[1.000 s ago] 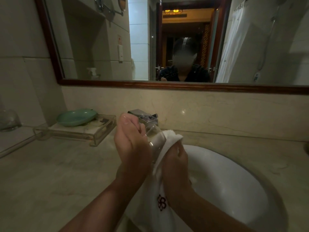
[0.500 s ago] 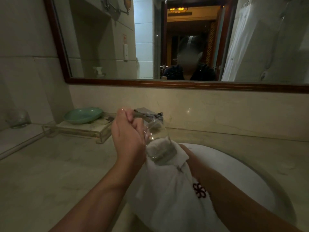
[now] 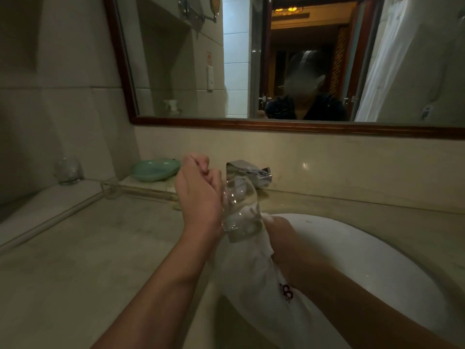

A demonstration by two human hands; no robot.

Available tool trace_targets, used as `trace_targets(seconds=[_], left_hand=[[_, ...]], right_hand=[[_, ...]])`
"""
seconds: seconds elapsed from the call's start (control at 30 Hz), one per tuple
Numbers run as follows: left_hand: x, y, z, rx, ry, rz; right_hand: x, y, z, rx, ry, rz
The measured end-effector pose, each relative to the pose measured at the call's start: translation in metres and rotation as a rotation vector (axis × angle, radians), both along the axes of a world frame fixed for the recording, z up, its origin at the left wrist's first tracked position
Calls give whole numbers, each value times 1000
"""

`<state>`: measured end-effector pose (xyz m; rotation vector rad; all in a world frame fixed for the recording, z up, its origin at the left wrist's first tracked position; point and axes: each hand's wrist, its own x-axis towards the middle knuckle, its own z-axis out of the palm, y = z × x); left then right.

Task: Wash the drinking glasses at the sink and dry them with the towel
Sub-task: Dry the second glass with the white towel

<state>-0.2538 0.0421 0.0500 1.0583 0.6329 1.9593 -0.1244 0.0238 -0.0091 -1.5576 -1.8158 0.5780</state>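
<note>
Across the worktop and the white sink I see no water running from the tap, so I judge this one washed and the drying under way; the towel hangs long into the basin, its top end bunched into the mouth of the glass, which is held tilted above the sink's left rim; the left hand is closed round the glass's far end, fingers curled; the right hand clasps the towel just below the mouth, its fingertips hidden; a second glass stands well apart on the ledge at the left, washed or not I cannot tell, so it may be left to do.
</note>
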Motion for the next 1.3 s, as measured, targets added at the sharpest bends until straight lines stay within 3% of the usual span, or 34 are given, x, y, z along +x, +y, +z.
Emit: trace_targets(seconds=[0.1, 0.13, 0.17, 0.23, 0.3, 0.33, 0.4, 0.53, 0.7, 0.8, 0.87, 0.93, 1.3], left_hand=[[-34, 0, 8, 50, 183, 117], [-48, 1, 10, 75, 229, 149], [-64, 0, 13, 108, 284, 187], [-97, -1, 18, 160, 392, 296], [-133, 3, 21, 166, 469, 427], [-150, 4, 21, 161, 490, 483], [-182, 7, 18, 146, 522, 588], [-240, 8, 16, 132, 409, 801], [-306, 22, -1, 137, 481, 1022], [-334, 45, -20, 63, 533, 1064], [-350, 62, -25, 12, 503, 1055], [-364, 79, -29, -17, 504, 1039], [-398, 163, -51, -73, 662, 926]], right_hand=[[-32, 13, 0, -80, -91, 27], [-49, 12, 2, -129, 48, 32], [-68, 11, 8, -168, 55, 76], [-96, 24, 12, -165, -117, 223], [-134, 26, 30, -302, -37, 298], [-146, 35, 29, -167, -119, 275], [-172, 44, 37, -259, -118, 305], [-217, 58, 36, 192, 140, 230], [-246, 72, -12, 218, -297, 240], [-269, 78, -20, 188, -391, 219], [-284, 75, -25, 193, -633, 221], [-293, 75, -27, 247, -742, 230], [-328, 123, -23, 132, -637, 232]])
